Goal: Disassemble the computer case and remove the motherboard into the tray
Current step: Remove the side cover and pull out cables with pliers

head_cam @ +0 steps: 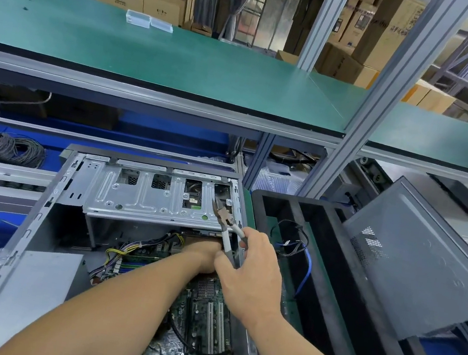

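An open grey computer case [35,225] lies on its side in front of me. Its green motherboard [204,317] sits inside at the lower right, partly hidden by my arms. My right hand [251,272] grips white-handled pliers [227,222], whose jaws point up toward the silver drive cage [144,194]. My left hand [205,254] reaches into the case just under the cage, its fingers hidden behind the right hand. To the right of the case stands a black tray [329,284] holding loose cables [293,242].
The removed grey side panel [420,268] leans against the tray's right side. A coil of black cable [1,146] lies at far left on a blue surface. A green shelf [183,62] runs overhead with small clear boxes [147,21]. An aluminium post [354,129] stands behind the tray.
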